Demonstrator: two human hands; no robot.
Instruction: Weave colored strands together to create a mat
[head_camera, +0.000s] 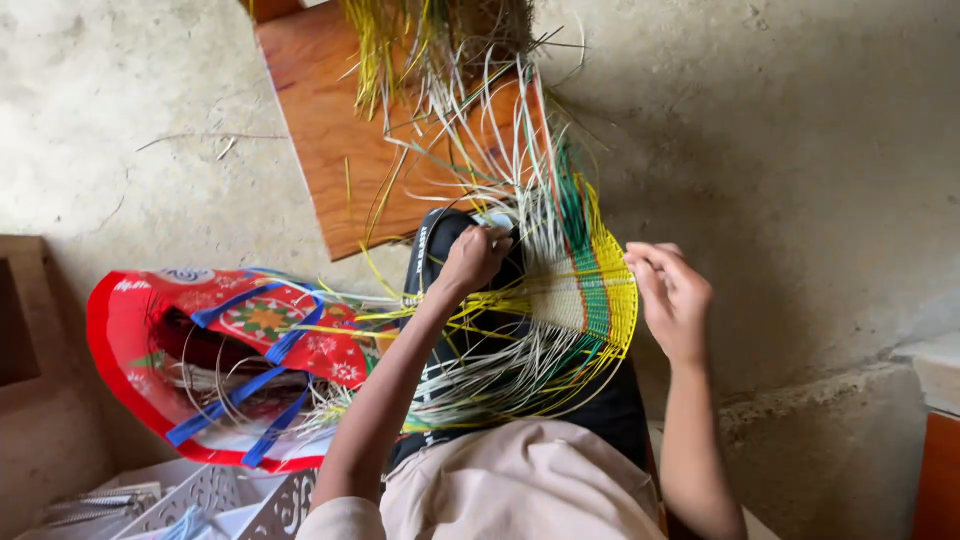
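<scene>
Your left hand (472, 257) is closed in a grip on a bunch of loose strands at the inner edge of the woven piece (590, 295), fingers curled tight around them. Your right hand (672, 298) sits at the outer rim, fingers bent and pinching at the yellow edge; whether it truly clamps a strand or only touches the rim is hard to tell from here.

The piece rests on your lap, over the dark trousers (610, 410), tilted up between your two hands. It looks light, and the woven part should be fairly stiff, since the tight rows brace one another. The free strands (500, 130) will likely be springy and smooth, so they may slip or whip out of a loose hold. Take hold at the dense woven band for control, and pinch single strands close to where they leave the weave, not out at their tips.

It is a fan-shaped section: pale at the centre, then a thin red line, green bands, and a broad yellow rim. Long white, yellow and green strands fan out above it and below it.

A wooden board (340, 140) lies on the concrete floor (800, 150) beyond, and a red bag (200, 350) with blue handles lies to your left.
</scene>
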